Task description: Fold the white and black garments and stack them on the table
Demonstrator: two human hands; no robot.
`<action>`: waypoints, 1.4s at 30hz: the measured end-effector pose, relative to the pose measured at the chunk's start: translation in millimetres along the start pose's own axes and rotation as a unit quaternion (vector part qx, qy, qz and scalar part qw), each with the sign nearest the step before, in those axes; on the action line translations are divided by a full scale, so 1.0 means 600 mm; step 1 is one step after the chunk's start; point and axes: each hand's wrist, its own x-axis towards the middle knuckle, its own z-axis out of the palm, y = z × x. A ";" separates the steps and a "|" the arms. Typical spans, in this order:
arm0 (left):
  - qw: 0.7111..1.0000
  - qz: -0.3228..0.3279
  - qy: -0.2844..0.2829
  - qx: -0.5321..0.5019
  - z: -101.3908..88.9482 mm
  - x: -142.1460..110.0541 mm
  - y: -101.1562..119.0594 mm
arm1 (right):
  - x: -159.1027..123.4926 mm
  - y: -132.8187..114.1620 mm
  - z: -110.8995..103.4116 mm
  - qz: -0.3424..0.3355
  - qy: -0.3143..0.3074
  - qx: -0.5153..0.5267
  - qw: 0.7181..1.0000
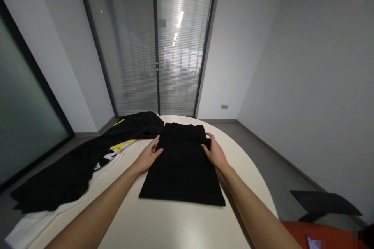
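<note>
The black garment (182, 167) lies in the middle of the table (175, 225), already folded into a neat, narrow rectangle with straight side edges and a squared near hem. Its far end looks doubled over into a thicker band, so I judge the folding well along, with perhaps one more lengthwise fold left; I can't tell from here whether that far band is a finished fold.

My left hand (149, 155) rests at the garment's left edge near the far end, fingers loosely extended and touching the cloth, thumb spread toward the fabric; it isn't gripping much, more pressing or pinching the edge. My right hand (214, 151) sits at the right edge opposite, fingers curled over the folded band, seeming to hold a bit of cloth, though I can't see how firmly.

Beyond that, along the left edge of the table, a pile of clothes (73, 167) sprawls unfolded: black fabric on top, with yellow-and-white pieces beneath, just beside the garment's far left corner. By my reading those remain to be folded. A dark chair (321, 202) stands off the table's right side, well apart.
</note>
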 end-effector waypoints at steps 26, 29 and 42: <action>0.955 -0.079 -0.039 0.282 -0.012 -0.040 0.017 | -0.126 -0.205 -0.038 -0.281 -0.378 -0.133 0.872; 0.955 -0.099 -0.063 0.274 -0.019 -0.041 0.019 | -0.126 -0.200 -0.037 -0.284 -0.392 -0.127 0.866; 0.957 0.019 -0.044 0.286 -0.033 -0.067 0.089 | -0.207 -0.256 0.010 -0.288 -0.680 -0.066 0.671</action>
